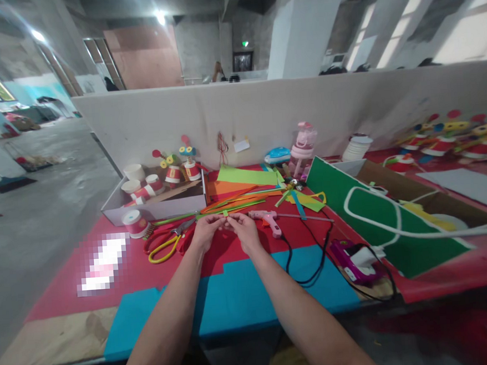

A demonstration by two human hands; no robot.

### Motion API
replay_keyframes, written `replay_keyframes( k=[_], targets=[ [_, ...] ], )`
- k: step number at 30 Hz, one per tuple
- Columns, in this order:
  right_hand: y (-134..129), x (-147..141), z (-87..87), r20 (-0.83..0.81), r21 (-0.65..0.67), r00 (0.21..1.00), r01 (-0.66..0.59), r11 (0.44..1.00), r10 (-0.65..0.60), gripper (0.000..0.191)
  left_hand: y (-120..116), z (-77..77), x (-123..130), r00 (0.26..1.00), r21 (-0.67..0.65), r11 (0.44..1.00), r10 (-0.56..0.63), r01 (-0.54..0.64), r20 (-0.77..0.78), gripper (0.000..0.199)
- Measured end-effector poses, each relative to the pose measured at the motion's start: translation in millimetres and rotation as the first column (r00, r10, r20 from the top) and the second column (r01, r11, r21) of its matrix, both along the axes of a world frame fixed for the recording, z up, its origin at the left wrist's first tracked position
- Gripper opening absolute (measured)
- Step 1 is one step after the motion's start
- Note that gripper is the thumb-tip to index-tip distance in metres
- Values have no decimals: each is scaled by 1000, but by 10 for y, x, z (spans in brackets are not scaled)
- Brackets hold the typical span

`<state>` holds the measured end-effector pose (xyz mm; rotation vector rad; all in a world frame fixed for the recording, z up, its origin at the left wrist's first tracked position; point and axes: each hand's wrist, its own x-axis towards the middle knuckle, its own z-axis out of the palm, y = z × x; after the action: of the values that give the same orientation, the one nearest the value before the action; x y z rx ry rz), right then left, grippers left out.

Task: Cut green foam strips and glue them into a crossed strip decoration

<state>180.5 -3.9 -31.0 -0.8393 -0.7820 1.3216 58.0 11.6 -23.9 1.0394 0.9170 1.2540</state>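
My left hand (pixel 207 229) and my right hand (pixel 243 227) meet over the red table cover, fingertips pinched together on a small yellow-green paper piece (pixel 225 213). Just right of my right hand lies a pink hot glue gun (pixel 270 219), its nozzle toward my fingers. Scissors with red and yellow handles (pixel 167 246) rest left of my left hand. Behind my hands are thin green and orange paper strips (pixel 244 198). The exact shape of the small piece is partly hidden by my fingers.
A box (pixel 166 209) with paper cups and finished cup figures stands back left. A green board (pixel 362 213) leans at a box on the right, near a purple power strip (pixel 355 263) and loose cables. Blue sheets (pixel 251 293) cover the front edge.
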Motion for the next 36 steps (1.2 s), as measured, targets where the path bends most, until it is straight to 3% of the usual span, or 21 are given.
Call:
replay_keyframes(
  k=[5, 11, 15, 23, 27, 30, 32, 33, 34, 36],
  targets=[
    [-7, 19, 21, -22, -22, 996, -89, 996, 88, 30, 18, -15, -26, 1000, -31, 999, -12, 12, -6, 27],
    [6, 40, -11, 38, -9, 999, -15, 1000, 16, 34, -31, 18, -13, 994, -44, 993, -113, 112, -2, 25],
    [1, 56, -18, 10, -2, 998, -56, 998, 56, 34, -31, 10, -21, 988, -53, 987, -153, 154, 22, 27],
    [28, 18, -54, 3, 34, 999, -33, 999, 33, 31, 16, -52, -28, 988, -78, 989, -116, 124, 98, 29],
    [17, 2, -33, -27, -29, 999, -28, 999, 27, 34, 13, -38, -10, 988, -115, 988, -84, 99, 126, 29],
    [-55, 174, 94, 120, -14, 991, 63, 998, -61, 33, 6, -8, -6, 990, -121, 990, -51, 67, 130, 29],
    [-116, 434, 191, 362, 71, 927, 72, 995, -93, 31, 2, 2, -2, 991, -122, 991, -34, 50, 130, 29],
    [-142, 596, 226, 513, 117, 852, 56, 992, -109, 29, 1, 2, 3, 991, -123, 991, -30, 46, 128, 29],
    [-164, 768, 247, 652, 163, 743, 61, 985, -154, 28, 1, -1, 9, 992, -124, 991, -28, 44, 125, 30],
    [-188, 1091, 243, 861, 192, 442, 171, 966, -250, 27, 4, -14, 24, 992, -133, 990, -28, 45, 122, 30]
  ],
)
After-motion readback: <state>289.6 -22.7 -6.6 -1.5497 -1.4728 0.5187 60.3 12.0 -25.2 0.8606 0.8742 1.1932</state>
